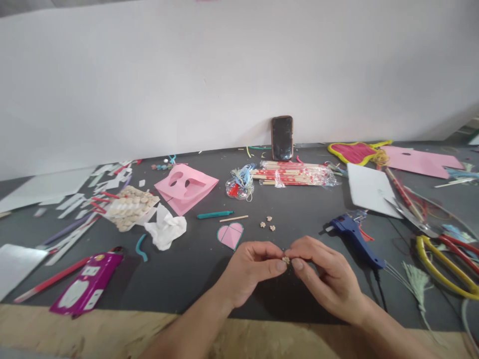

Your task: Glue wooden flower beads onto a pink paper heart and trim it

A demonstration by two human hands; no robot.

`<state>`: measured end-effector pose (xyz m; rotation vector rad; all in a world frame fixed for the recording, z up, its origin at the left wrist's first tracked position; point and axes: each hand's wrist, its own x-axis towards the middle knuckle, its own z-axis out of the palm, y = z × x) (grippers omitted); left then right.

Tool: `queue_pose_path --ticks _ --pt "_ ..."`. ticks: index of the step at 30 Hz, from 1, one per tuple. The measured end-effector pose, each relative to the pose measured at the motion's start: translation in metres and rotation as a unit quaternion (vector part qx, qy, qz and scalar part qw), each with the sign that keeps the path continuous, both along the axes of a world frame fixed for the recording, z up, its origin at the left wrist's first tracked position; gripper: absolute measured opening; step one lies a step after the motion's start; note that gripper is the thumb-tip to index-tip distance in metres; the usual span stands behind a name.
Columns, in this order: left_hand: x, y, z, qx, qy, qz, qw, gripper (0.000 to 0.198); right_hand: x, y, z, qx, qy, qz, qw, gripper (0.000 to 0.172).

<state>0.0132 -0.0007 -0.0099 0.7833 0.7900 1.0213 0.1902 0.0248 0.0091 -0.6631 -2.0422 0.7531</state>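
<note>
My left hand point(247, 271) and right hand point(329, 276) pinch one tiny beige flower point(286, 260) between fingertips. Offering so little edge, it could slip.

We seem to be in a craft workspace: a blue glue gun point(354, 237), scissors point(424, 229), cut pink paper point(177, 198) and bagged sticks point(299, 174) cover our dark desk point(194, 279).

Pale tan on the flower point(286, 260). Pink edged in teal on the heart point(232, 233); plain pink on the folded paper point(179, 200); teal on the pen point(215, 215); blue on the glue gun point(357, 241); purple patched with white on the packet point(91, 285); white on the tissue point(166, 228); dark grey on the surface point(179, 279).
</note>
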Motion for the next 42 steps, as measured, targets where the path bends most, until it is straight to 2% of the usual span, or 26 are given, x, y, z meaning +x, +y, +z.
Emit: queue_pose_path --ticks 8,10,12,13,15,18,22,25,31,35,38,40,42 --pt "-0.001 0.000 -0.004 0.003 0.032 0.010 0.999 0.011 -0.002 0.000 -0.002 0.003 -0.020 -0.016 1.000 0.017" --pt "-0.004 0.002 -0.003 0.016 0.071 0.024 0.997 0.012 0.000 0.001 -0.001 0.004 -0.025 -0.035 0.999 0.016" --pt "-0.010 0.005 -0.001 0.055 0.156 0.060 0.984 0.014 0.004 0.003 -0.001 0.011 -0.028 -0.083 0.996 0.014" --pt "-0.013 0.007 -0.001 0.085 0.215 0.087 0.969 0.014 0.007 0.005 -0.001 0.015 -0.029 -0.112 0.993 0.013" --pt "-0.019 0.012 0.000 0.146 0.342 0.145 0.917 0.014 0.014 0.009 -0.002 0.019 -0.023 -0.165 0.986 0.011" --pt "-0.023 0.023 0.002 0.196 0.484 0.169 0.836 0.015 0.023 0.013 -0.002 -0.001 0.029 -0.226 0.974 0.012" --pt "-0.018 0.046 0.009 0.283 0.602 0.099 0.740 0.018 0.031 0.017 0.000 -0.029 0.109 -0.268 0.957 0.012" --pt "-0.010 0.066 0.010 0.331 0.637 0.035 0.695 0.020 0.033 0.018 -0.001 -0.026 0.099 -0.267 0.958 0.012" --pt "-0.002 0.084 -0.004 0.349 0.662 0.007 0.663 0.019 0.036 0.021 -0.003 -0.007 0.070 -0.240 0.968 0.013" --pt "-0.011 0.085 0.000 0.349 0.665 0.019 0.660 0.027 0.036 0.021 -0.005 -0.014 0.068 -0.242 0.968 0.013" --pt "-0.017 0.073 0.004 0.341 0.666 0.046 0.661 0.031 0.036 0.022 -0.006 -0.032 0.085 -0.236 0.967 0.015" --pt "-0.017 0.055 0.004 0.347 0.669 0.060 0.655 0.029 0.036 0.022 -0.006 -0.046 0.097 -0.238 0.965 0.017" --pt "-0.014 0.033 0.001 0.375 0.669 0.032 0.641 0.028 0.035 0.023 -0.006 -0.054 0.079 -0.235 0.967 0.019"
